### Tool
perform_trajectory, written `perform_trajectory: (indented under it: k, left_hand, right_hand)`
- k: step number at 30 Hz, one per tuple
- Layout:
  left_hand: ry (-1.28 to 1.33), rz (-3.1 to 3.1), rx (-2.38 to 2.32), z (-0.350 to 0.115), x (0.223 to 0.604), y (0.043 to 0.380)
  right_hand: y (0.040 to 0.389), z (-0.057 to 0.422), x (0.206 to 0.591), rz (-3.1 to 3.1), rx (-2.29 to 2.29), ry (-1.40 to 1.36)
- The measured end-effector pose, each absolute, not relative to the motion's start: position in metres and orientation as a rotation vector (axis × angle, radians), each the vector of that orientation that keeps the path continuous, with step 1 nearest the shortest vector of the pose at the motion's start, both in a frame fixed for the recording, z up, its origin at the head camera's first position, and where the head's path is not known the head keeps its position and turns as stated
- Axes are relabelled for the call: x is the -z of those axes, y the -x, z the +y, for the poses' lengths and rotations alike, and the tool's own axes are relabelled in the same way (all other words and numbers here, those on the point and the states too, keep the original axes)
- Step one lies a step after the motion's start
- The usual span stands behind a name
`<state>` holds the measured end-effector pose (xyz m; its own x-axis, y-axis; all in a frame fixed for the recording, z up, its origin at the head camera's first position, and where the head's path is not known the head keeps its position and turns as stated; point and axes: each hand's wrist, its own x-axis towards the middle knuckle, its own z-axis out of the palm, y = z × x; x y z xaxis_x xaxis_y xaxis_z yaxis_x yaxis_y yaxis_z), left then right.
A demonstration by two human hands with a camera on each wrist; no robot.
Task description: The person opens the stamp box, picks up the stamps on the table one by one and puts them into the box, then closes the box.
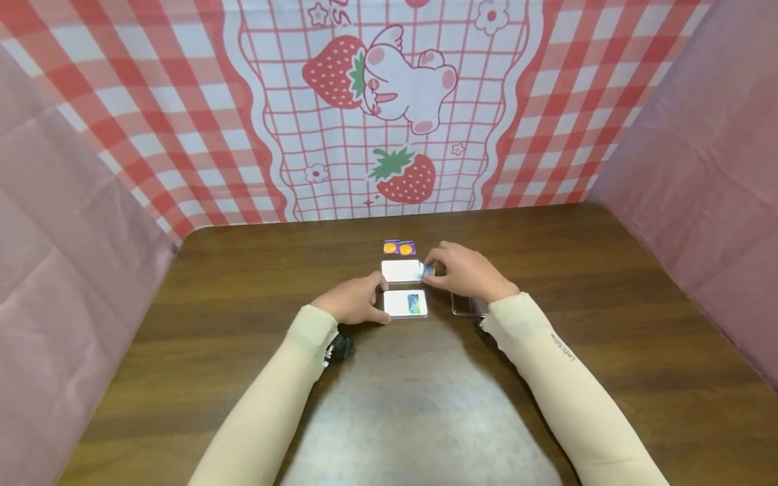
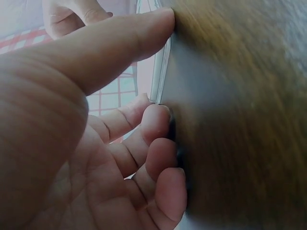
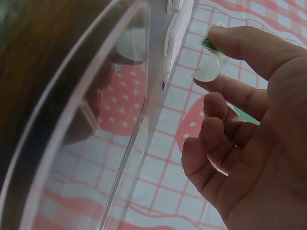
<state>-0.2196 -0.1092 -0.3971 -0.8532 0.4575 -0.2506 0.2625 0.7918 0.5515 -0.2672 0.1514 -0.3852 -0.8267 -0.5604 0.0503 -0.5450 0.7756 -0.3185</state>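
Observation:
My right hand (image 1: pixel 464 270) pinches a small picture stamp (image 3: pixel 213 60) with serrated edges between thumb and index finger. The stamp curls, its white back partly showing in the right wrist view. In the head view it is at the right end of the farther white rectangular slab (image 1: pixel 399 271). My left hand (image 1: pixel 352 300) holds the left end of the nearer white slab (image 1: pixel 395 304), thumb at its near edge and index finger at its far edge. A green-and-blue stamp (image 1: pixel 414 304) lies on that slab's right half. The slab has a clear rim in the left wrist view.
Two purple stamps with orange circles (image 1: pixel 399 248) lie side by side beyond the slabs. A clear, dark-looking plastic case (image 1: pixel 467 307) lies partly under my right hand. A strawberry-print cloth (image 1: pixel 389 135) hangs behind the wooden table (image 1: pixel 243 263), with pink cloth at both sides.

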Motion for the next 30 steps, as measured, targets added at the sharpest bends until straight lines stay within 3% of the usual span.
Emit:
perform_trajectory:
  k: [30]
  left_hand:
    - [-0.548, 2.615, -0.699, -0.107, 0.394, 0.218]
  right_hand:
    - [0.239, 0.107, 0.389, 2.769, 0.339, 1.236]
